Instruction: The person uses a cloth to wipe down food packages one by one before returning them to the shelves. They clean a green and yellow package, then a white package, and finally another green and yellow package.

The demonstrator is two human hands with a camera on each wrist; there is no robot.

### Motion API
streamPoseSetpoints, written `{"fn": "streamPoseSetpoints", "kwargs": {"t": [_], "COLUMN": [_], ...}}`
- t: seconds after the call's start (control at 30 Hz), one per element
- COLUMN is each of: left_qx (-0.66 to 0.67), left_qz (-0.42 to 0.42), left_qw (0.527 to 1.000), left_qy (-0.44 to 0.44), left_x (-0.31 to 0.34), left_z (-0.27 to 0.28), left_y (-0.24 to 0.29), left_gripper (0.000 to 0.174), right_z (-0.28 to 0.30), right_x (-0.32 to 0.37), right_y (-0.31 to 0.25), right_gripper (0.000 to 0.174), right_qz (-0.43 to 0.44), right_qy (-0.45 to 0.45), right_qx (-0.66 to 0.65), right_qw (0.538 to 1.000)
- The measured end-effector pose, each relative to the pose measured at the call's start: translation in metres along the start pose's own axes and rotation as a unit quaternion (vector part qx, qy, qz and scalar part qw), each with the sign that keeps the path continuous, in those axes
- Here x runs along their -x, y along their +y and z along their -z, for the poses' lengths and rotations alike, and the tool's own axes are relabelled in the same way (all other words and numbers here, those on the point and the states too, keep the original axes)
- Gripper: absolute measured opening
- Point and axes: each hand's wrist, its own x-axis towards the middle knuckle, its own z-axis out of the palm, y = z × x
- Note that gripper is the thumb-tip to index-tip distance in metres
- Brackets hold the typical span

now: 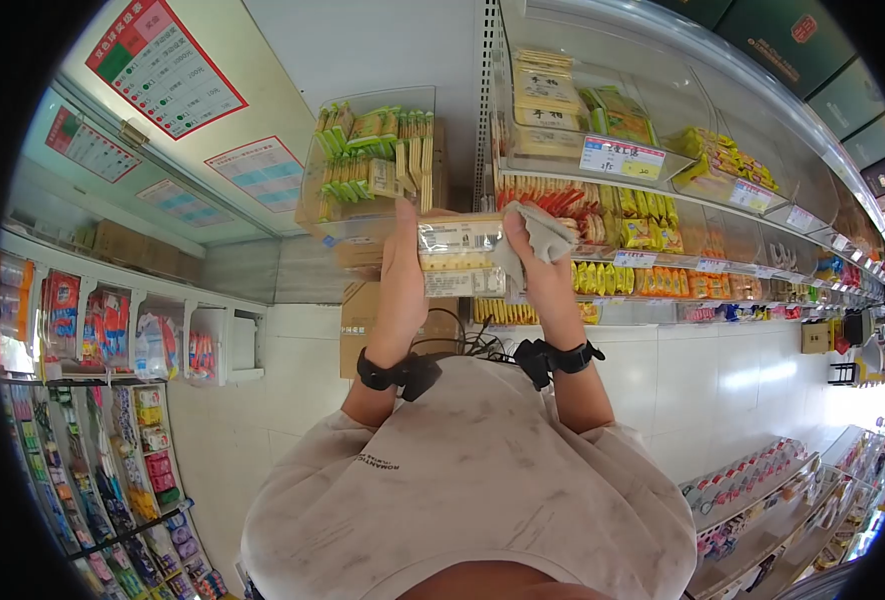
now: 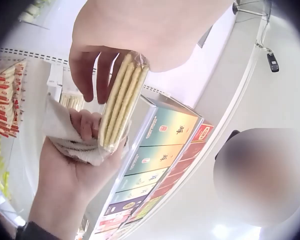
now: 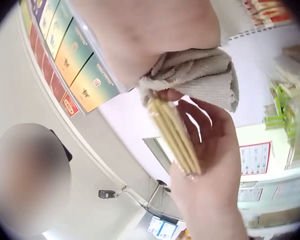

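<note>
A clear-wrapped packet of flat, pale yellow biscuits [image 1: 463, 255] is held up in front of the chest, its white printed label showing in the head view. My left hand [image 1: 404, 268] grips one end between thumb and fingers. At the other end, my right hand [image 1: 551, 285] pinches a grey cloth [image 1: 541, 232] against the packet. In the left wrist view several biscuits [image 2: 124, 102] show edge-on in the wrapper. The cloth [image 3: 205, 80] bunches under the right hand in the right wrist view and covers that end of the packet.
Just beyond the hands stands a clear bin [image 1: 315, 208] of green-wrapped snacks. Tiered shelves of packets with price tags [image 1: 623, 158] run along the right. A cardboard box [image 1: 358, 335] and black cables [image 1: 453, 335] lie below. Hanging goods [image 1: 108, 440] line the left.
</note>
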Motion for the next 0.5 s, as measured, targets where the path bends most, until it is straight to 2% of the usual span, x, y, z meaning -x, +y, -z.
{"fn": "streamPoseSetpoints", "kwargs": {"t": [0.07,0.17,0.2,0.3,0.37,0.4,0.5], "left_qx": [0.049,0.06,0.056,0.037,0.021,0.027,0.03], "left_qz": [0.0,-0.088,-0.088,-0.072,-0.046,-0.038,-0.025], "left_qw": [0.998,0.99,0.99,0.991,0.99,0.993,0.998], "left_qy": [0.048,0.094,0.095,0.11,0.132,0.106,0.041], "left_x": [-0.003,-0.01,-0.012,-0.014,-0.019,-0.018,-0.01], "left_z": [-0.001,-0.001,0.001,0.011,0.012,0.009,0.003], "left_y": [-0.004,-0.006,-0.006,-0.011,-0.017,-0.014,-0.004], "left_gripper": [0.065,0.062,0.06,0.058,0.058,0.059,0.061], "right_z": [-0.005,-0.012,-0.011,-0.005,0.0,0.001,0.006], "right_x": [-0.005,0.007,0.01,0.005,0.0,-0.002,-0.005], "right_y": [0.012,-0.009,0.01,0.018,0.009,0.005,0.004], "right_gripper": [0.028,0.034,0.037,0.036,0.035,0.034,0.033], "right_qz": [-0.108,-0.07,-0.003,0.08,-0.019,-0.068,-0.03], "right_qy": [0.055,0.003,-0.017,-0.059,-0.056,-0.056,-0.056], "right_qx": [-0.119,0.023,0.037,0.106,0.033,-0.004,0.034], "right_qw": [0.985,0.997,0.999,0.989,0.998,0.996,0.997]}}
